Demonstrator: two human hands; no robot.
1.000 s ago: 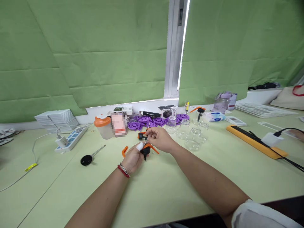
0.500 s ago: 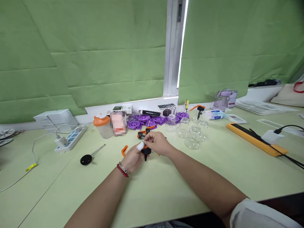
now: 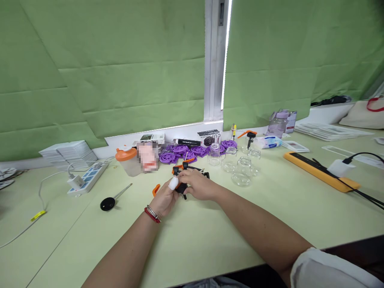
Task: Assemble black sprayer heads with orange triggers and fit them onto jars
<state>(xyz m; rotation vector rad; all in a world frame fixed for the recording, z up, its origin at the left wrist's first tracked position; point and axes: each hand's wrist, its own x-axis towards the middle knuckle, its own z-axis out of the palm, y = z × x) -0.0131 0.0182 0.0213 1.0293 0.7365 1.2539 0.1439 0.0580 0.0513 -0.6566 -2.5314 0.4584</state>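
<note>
The left hand grips a black-and-orange part nearer than the purple pieces, the right hand curling its fingers against it (their grip cannot be told), so work appears under way, unfinished, a curved orange piece lying separate to the left.

Toward half past six from centre, the bare left hand and bare right hand partly hide the small black-and-orange plastic part, its details too small to tell. At nine o'clock, pixelation blurs the pale-pink rectangular object. The view's edge crops the red-handled cream cloth bag at three and the loose white fabric sleeve at four.
</note>
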